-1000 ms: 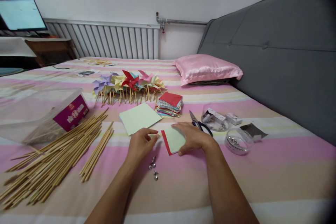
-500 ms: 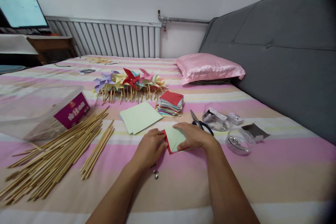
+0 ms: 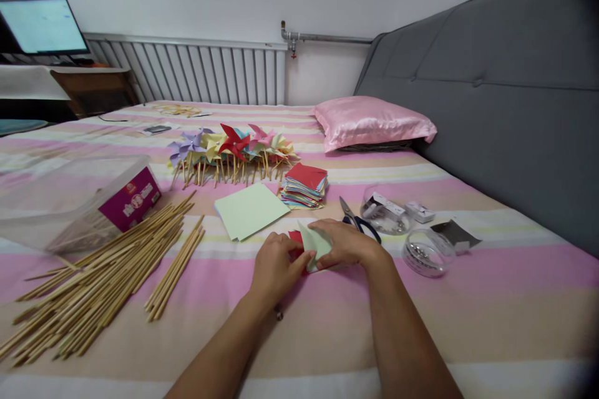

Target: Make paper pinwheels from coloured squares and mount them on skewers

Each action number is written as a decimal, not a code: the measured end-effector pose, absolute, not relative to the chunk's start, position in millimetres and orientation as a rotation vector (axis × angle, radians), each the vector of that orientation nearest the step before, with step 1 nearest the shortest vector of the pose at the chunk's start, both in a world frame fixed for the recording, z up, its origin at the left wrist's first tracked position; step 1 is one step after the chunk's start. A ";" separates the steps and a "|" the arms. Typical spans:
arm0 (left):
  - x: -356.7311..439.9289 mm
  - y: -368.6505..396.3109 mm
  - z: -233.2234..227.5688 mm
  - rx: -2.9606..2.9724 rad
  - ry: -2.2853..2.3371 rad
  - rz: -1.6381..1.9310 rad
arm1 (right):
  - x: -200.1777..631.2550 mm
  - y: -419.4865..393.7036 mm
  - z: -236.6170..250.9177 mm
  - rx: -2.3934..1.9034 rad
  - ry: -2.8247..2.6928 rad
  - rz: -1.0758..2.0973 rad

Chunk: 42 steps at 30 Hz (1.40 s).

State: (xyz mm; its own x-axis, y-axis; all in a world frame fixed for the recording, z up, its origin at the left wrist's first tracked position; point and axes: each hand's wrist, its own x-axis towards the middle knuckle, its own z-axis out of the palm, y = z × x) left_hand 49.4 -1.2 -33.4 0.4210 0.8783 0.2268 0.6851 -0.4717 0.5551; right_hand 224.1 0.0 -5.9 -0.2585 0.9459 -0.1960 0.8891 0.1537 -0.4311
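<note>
Between my hands is a pale green paper square (image 3: 317, 243), its left side lifted and bent up. A red paper square (image 3: 296, 236) shows under it at the left. My left hand (image 3: 278, 267) is closed at that lifted edge, thumb against the green paper. From the right, my right hand (image 3: 349, 243) grips the green paper between thumb and fingers. Just beyond that hand lie scissors (image 3: 359, 222) with dark handles. A stack of coloured paper squares (image 3: 304, 186) and larger pale green sheets (image 3: 251, 211) lie ahead of my hands. A small metal bead (image 3: 279, 313) lies by my left wrist.
Wooden sticks (image 3: 103, 280) spread at the left beside a clear plastic box (image 3: 84, 193). Finished paper pinwheels (image 3: 234, 143) lie behind the paper. At the right are round clear containers (image 3: 428, 254) with small metal pieces and a small box (image 3: 420, 212). A pink pillow (image 3: 374, 123) lies farther back.
My left hand has shifted slightly right and its thumb now presses on the green paper. The paper's left side, flat before, has come up from the red one. My right hand stays in place.
</note>
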 end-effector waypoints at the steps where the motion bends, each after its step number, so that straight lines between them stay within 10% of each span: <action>1: 50.3 -0.7 -34.9 2.264 1.345 0.703 | 224.1 0.1 -6.5 -1.830 -2.288 0.716; 18: 29.4 10.2 -23.1 1.109 0.917 1.090 | 226.4 4.9 -8.7 -1.512 -1.509 0.972; 42: 34.1 -1.4 -18.1 0.962 0.720 0.951 | 203.3 -5.8 10.2 -1.275 -2.074 0.926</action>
State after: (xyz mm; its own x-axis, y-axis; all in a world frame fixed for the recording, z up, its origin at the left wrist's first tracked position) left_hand 34.1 -1.4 -18.1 0.4175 0.9037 -0.0948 -0.3369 0.2509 0.9075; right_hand 203.3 -5.8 10.2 -0.4137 0.9066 0.0837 0.5426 0.3194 -0.7769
